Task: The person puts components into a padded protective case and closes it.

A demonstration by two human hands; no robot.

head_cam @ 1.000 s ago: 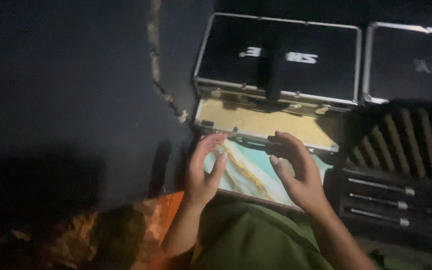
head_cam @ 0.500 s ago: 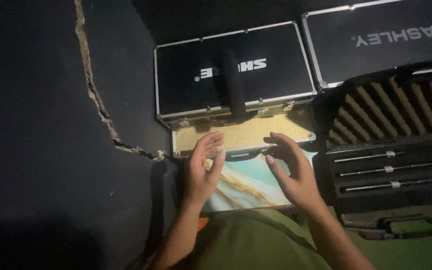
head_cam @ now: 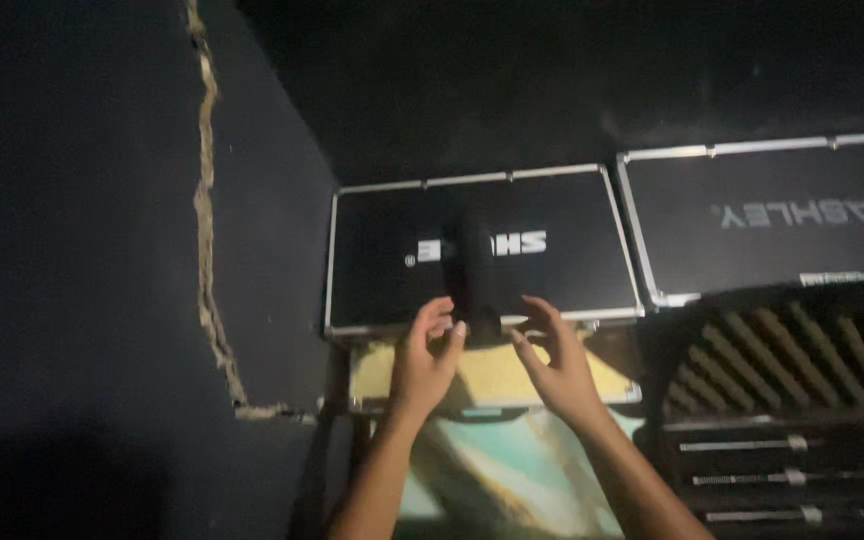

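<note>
A black case with metal edges (head_cam: 382, 250) lies shut ahead of me. A dark, long object (head_cam: 472, 270) rests on its lid, pointing toward me. My left hand (head_cam: 424, 365) and my right hand (head_cam: 555, 370) are raised on either side of that object's near end, fingers spread and curled. The fingertips of my left hand are at the object; whether they touch it I cannot tell. Neither hand is closed around anything. Under my hands sits a tan foam-lined tray (head_cam: 592, 385), and nearer me a teal and white marbled surface (head_cam: 512, 480).
A second black metal-edged case (head_cam: 752, 250) lies shut at the right. Below it is an open case with ridged black foam (head_cam: 802, 350) and three metal rods (head_cam: 742, 445). A pale jagged crack (head_cam: 207, 250) runs down the dark surface at the left.
Both hands have moved forward from the marbled surface to the front edge of the black case. The view has tilted up, so the cases sit lower in the frame.
</note>
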